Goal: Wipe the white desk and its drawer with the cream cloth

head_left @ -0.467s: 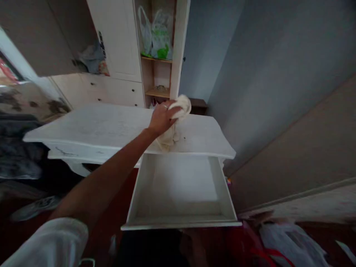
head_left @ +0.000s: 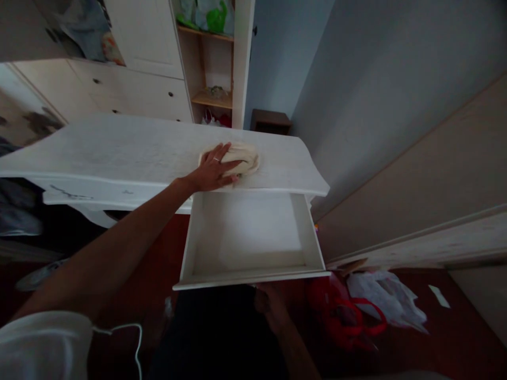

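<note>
A cream cloth (head_left: 247, 157) lies bunched on the white tabletop (head_left: 150, 142). My left hand (head_left: 214, 170), with a ring on one finger, presses down on it with its fingers spread. Below the tabletop a white drawer (head_left: 253, 277) is pulled out, and its inside is bare. Under the drawer's front edge is my right hand (head_left: 270, 305), in shadow. Its fingers look curled, and whatever they may hold is hidden.
Behind the table stands a white cabinet (head_left: 152, 42) with open shelves holding bags. A red bag (head_left: 336, 311) and a white plastic bag (head_left: 390, 298) lie on the floor at right. A grey wall (head_left: 376, 100) rises beside the table. A white cord (head_left: 138, 343) hangs at lower left.
My left hand has brought the cloth down from above the tabletop and flattened it there, with its fingers now spread. The view has tipped downward, showing more of my right hand and the floor.
</note>
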`<state>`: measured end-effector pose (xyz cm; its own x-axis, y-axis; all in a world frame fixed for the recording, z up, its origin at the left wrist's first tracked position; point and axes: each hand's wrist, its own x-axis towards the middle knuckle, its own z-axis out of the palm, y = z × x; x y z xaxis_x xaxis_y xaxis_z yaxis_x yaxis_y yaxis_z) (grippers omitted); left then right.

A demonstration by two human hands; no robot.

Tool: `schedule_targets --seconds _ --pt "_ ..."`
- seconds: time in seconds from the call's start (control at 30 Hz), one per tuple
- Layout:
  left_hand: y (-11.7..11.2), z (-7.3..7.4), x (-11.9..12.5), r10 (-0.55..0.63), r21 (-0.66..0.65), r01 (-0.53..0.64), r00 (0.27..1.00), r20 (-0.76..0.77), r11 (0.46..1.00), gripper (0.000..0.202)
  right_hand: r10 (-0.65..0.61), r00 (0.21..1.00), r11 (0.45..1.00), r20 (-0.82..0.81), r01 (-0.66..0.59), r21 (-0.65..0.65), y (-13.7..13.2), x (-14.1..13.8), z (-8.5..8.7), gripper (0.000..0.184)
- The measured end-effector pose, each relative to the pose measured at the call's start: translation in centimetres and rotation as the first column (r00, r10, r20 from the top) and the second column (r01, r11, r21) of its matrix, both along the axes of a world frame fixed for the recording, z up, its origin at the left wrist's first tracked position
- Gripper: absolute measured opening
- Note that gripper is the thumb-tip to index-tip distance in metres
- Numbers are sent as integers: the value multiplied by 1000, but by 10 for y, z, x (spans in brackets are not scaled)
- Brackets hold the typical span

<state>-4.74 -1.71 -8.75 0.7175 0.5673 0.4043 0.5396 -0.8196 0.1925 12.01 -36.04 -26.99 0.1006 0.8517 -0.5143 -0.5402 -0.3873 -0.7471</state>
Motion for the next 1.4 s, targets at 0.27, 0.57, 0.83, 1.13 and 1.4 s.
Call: schedule_targets --seconds 0.27,0.57,0.83,1.13,1.4 --pt "11 -9 -20 338 -383 -97 693 637 919 32 -60 997 998 54 59 21 4 -9 27 36" --pt "15 -9 -19 525 -555 -164 613 590 815 21 -74 992 992 100 64 105 15 -16 62 48" --pt "11 -7 -17 547 -541 -240 653 525 806 23 -129 987 983 94 115 146 49 -9 60 52" --pt "14 -9 -20 485 -442 -276 732 479 854 31 -111 990 969 91 87 231 105 10 54 51" --pt "16 -12 -25 439 -419 -244 765 472 875 31 -95 993 968 63 78 239 161 12 59 48"
